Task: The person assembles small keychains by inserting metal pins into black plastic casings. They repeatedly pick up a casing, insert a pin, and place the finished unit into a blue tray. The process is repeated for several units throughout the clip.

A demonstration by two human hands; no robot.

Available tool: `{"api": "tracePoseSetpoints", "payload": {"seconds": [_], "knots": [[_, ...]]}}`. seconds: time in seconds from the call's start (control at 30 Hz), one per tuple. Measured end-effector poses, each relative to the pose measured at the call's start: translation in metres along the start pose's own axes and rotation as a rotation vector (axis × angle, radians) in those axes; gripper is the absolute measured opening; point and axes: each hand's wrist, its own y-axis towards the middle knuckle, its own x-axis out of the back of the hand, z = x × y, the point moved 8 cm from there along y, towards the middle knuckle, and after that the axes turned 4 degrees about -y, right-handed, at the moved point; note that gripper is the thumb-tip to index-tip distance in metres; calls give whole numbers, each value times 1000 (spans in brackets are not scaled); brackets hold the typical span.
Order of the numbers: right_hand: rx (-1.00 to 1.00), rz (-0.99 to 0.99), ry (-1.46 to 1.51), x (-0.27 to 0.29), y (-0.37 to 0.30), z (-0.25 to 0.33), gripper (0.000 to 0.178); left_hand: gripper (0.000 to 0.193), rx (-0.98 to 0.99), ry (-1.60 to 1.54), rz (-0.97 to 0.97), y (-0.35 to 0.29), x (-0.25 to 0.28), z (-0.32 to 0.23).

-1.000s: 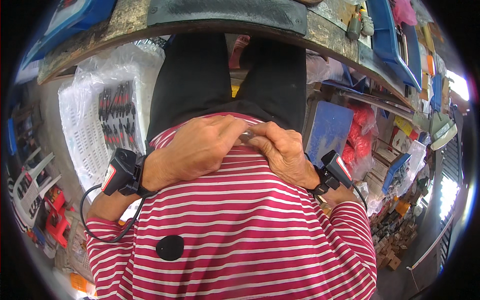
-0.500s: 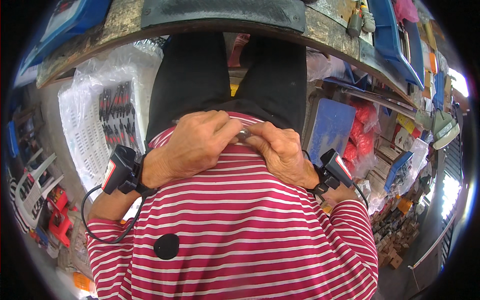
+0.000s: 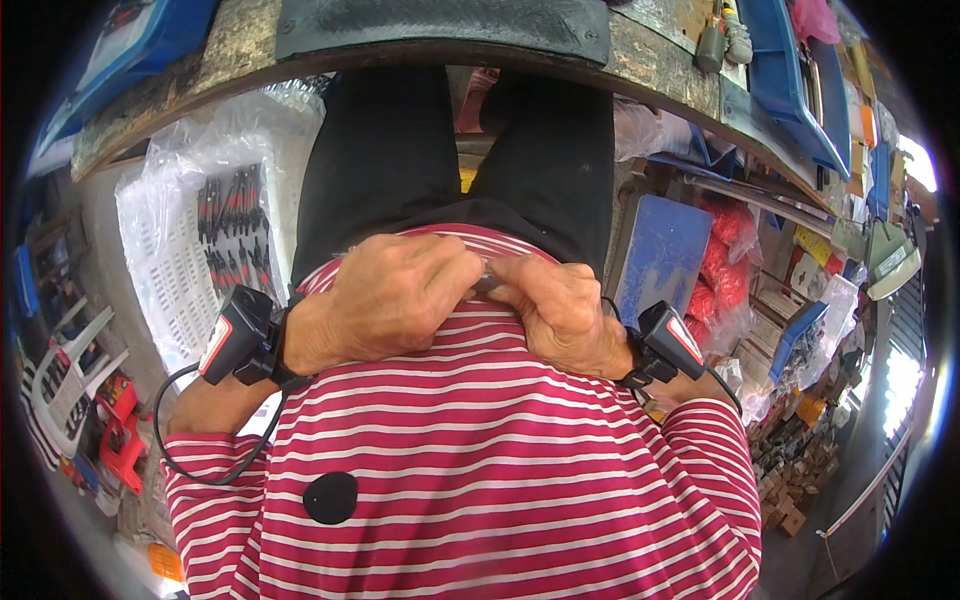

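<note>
Close against my striped shirt, both hands meet at waist height. My left hand [image 3: 395, 295] is closed, its thumb and forefinger pinched at a small dark, shiny metal piece [image 3: 487, 280]. From the other side, the curled fingers of my right hand [image 3: 560, 305] grip the same piece. Most of it is hidden by the fingertips, so its kind cannot be made out. A thin greyish bit peeks out beyond the far knuckles of my left hand. Each wrist wears a black strapped device with a cable.
Ahead runs a worn wooden bench edge [image 3: 240, 45] with a dark metal plate [image 3: 440, 25]. Blue bins [image 3: 790, 90] stand at its ends. On the left, a white plastic crate [image 3: 170, 235] holds several black-and-red tools [image 3: 235, 210]. A blue board [image 3: 660, 255] and red bags [image 3: 715, 260] lie right.
Both hands stay pressed together around the small metal piece. They have turned slightly, with the left knuckles a little lower and the right fingers curled further in.
</note>
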Motion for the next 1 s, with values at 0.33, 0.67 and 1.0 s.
{"api": "tracePoseSetpoints", "payload": {"seconds": [0.33, 0.67, 1.0], "knots": [[15, 20, 42, -4, -1, -1, 16, 16, 131, -118, 165, -2, -9, 3], [40, 94, 131, -12, 1, -6, 2, 20, 203, -284, 237, -10, -21, 14], [-11, 117, 199, -20, 0, -16, 8, 20, 232, -345, 263, -11, -23, 21]]}}
